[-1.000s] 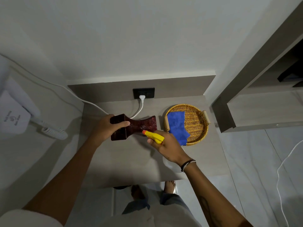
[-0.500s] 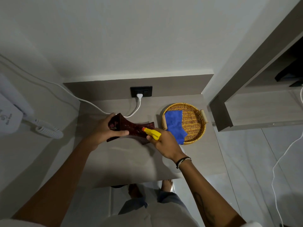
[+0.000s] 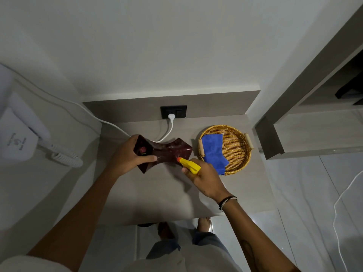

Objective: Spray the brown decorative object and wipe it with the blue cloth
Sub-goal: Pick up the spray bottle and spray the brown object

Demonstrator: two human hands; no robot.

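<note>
Brown decorative object (image 3: pixel 167 152), glossy and pinched at the waist, sits at the centre of what we see, tilted up off the grey wood-grain tabletop (image 3: pixel 149 193). Starting at 9 o'clock, we find a white wall-mounted appliance (image 3: pixel 17 142) with a coiled cord (image 3: pixel 64 158) on the pale side wall. Our left hand (image 3: pixel 127 156) is wrapped around the object's left flared end, thumb across its front face. A white cable (image 3: pixel 167 132) runs behind it to a plug in the black socket (image 3: pixel 173 111) at 12 o'clock. Our right hand (image 3: pixel 204 179) is closed around a spray bottle, its yellow nozzle (image 3: pixel 189 164) almost touching the object's right end. At 2 o'clock a round wicker tray (image 3: pixel 237 152) holds the blue cloth (image 3: pixel 214 152), which droops over the near rim. Farther right stand grey shelving (image 3: pixel 314 132) and pale marbled floor tiles (image 3: pixel 306 193).
</note>
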